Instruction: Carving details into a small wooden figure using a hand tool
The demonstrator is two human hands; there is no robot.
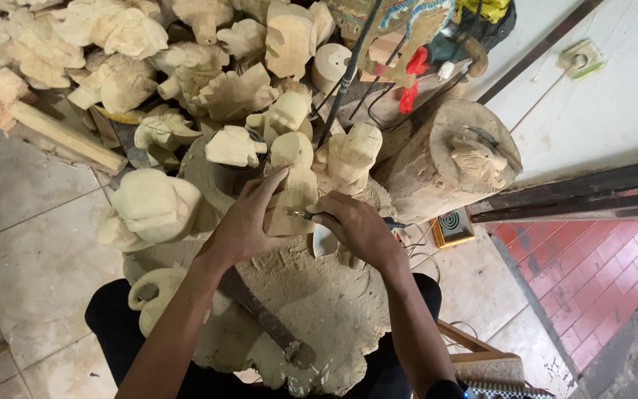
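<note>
My left hand (249, 218) grips a pale unfinished wooden figure (293, 177) that stands on a worn round wooden work block (319, 295). To its right, my right hand (356, 229) is closed around a small carving tool (300, 215) whose metal tip touches the figure's lower front. A dark handle end sticks out past the right hand's far side. The figure's base is hidden behind my fingers.
Many rough carved wooden figures (149, 207) crowd the left and back. A log stump (444, 162) with a carved piece on it stands at the right. A long blade (260, 310) lies on the block. Painted puppets (407, 29) hang behind; tiled floor lies left.
</note>
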